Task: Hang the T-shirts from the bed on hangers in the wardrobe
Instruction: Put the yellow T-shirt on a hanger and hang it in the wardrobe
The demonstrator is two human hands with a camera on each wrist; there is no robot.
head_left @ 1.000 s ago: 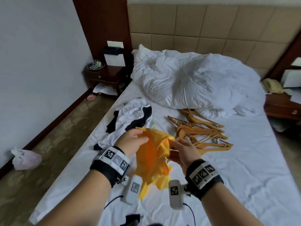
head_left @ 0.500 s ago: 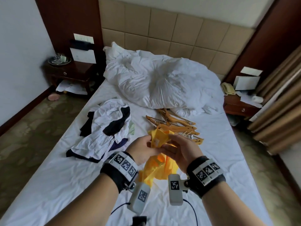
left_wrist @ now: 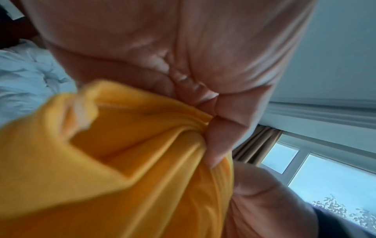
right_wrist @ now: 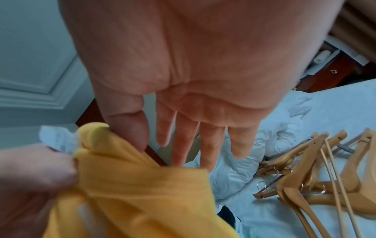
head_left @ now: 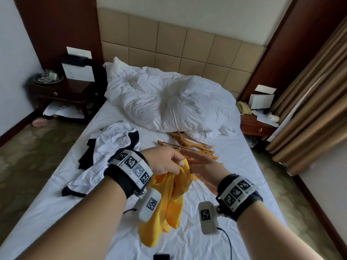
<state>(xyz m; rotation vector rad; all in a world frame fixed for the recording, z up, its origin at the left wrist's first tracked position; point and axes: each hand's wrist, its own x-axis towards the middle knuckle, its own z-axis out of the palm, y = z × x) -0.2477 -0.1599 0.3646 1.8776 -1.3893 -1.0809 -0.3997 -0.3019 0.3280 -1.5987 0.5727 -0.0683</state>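
Left hand [head_left: 165, 162] clamped bunched yellow T-shirt [head_left: 169, 203], cloth dangling above bed [head_left: 234, 184]; right hand [head_left: 202, 166] flat, fingers [right_wrist: 213, 145] straight, holding nothing, thumb brushing cloth

Wooden hangers [head_left: 195, 147] piled just beyond hands; more shirts [head_left: 112, 143] heaped left

Risks, my read:
- one-hand bunch grip, neck opening lost, hanger wouldn't thread
- hangers interlocked, pulling one likely dragged others
- dangling hem could snag hooks
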